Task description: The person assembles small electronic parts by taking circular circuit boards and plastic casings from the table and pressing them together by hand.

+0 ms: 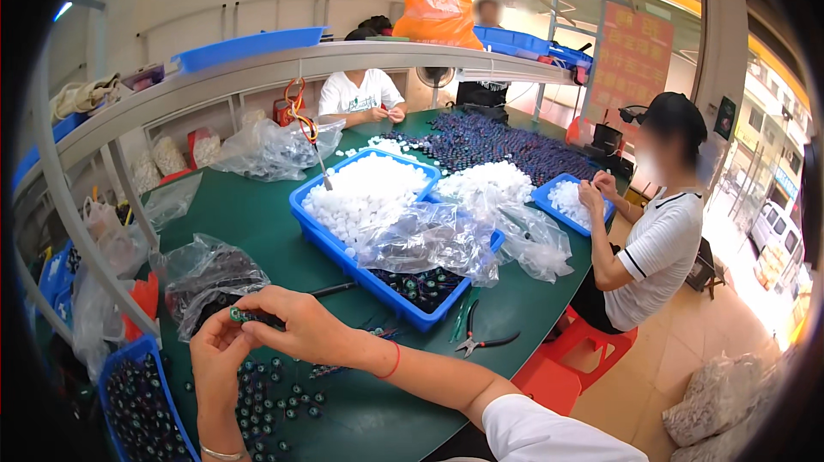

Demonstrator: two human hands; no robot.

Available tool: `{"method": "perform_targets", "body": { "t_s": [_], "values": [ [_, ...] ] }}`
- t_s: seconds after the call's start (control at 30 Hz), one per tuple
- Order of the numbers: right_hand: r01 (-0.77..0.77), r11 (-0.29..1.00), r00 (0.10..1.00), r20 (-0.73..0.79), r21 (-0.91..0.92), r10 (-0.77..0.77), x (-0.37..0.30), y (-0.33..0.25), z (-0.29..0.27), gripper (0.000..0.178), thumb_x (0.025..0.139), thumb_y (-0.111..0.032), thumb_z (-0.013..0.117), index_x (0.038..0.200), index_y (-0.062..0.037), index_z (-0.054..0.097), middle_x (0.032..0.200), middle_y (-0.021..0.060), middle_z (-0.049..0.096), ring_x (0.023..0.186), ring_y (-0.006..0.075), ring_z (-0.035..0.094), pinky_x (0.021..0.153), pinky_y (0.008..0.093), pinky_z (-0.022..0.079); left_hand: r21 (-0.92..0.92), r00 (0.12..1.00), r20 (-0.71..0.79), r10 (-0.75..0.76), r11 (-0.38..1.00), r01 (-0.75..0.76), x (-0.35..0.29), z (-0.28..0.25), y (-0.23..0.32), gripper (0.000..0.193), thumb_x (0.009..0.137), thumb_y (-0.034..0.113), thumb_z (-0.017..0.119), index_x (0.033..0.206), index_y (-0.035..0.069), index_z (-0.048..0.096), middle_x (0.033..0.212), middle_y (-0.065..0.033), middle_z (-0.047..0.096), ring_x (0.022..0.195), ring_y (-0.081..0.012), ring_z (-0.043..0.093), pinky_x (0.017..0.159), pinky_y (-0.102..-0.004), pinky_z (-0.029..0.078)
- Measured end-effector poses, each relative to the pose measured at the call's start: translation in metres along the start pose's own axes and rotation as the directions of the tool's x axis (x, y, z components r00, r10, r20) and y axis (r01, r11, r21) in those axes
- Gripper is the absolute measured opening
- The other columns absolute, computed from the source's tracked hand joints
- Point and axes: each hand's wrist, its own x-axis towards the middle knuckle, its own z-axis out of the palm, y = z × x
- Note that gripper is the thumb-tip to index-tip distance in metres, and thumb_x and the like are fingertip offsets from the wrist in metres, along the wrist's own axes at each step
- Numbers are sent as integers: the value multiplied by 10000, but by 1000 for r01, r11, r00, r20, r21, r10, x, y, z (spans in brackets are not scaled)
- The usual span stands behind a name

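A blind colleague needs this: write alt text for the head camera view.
The person's left hand and right hand together hold a small green-tipped part over a green table, with similar parts scattered on it. Beyond stands a blue tray heaped with white pieces; a co-worker in white sits at right.

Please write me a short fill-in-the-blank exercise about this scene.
1. The left hand and right hand hold a small part with a ____ coloured end.
2. The pieces heaped in the upper central tray are ____ in colour.
3. The bulky bag on the overhead shelf is ____ in colour.

Missing words: green; white; orange.
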Motion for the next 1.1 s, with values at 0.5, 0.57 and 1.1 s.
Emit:
{"method": "perform_targets", "body": {
  "t_s": [0.5, 0.57, 1.1],
  "values": [
    [-1, 999, 993, 120, -45, 7, 5, -14, -23, 319, 863, -108, 683, 1181, -82, 683, 762, 99, 641, 673, 208, 601, 630, 306, 490, -170, 1000, -3, -4, 985, 3, -7, 7, 8, 323, 876, -54, 627, 1198, -51, 600, 1086, -117, 660, 947, -179, 658, 832, -311, 567],
    [-56, 997, 988, 138, -50, 63, 6, -17, -24, 310, 860, -101, 693, 1168, -65, 689, 799, 99, 666, 684, 189, 601, 632, 292, 485, -110, 1000, 9, 29, 994, -28, -10, 4, 9, 363, 855, -76, 648, 1213, -51, 595, 1088, -100, 638, 986, -171, 634, 857, -314, 566],
    [-232, 968, 971, 86, 99, 224, 5, -23, -23, 253, 889, -83, 658, 1136, -36, 679, 837, 65, 659, 642, 91, 543, 564, 229, 430, 138, 976, -35, 215, 968, -208, -16, 9, 12, 366, 862, -77, 640, 1222, -23, 605, 1127, -73, 587, 980, -134, 616, 816, -256, 565]
  ]
}}
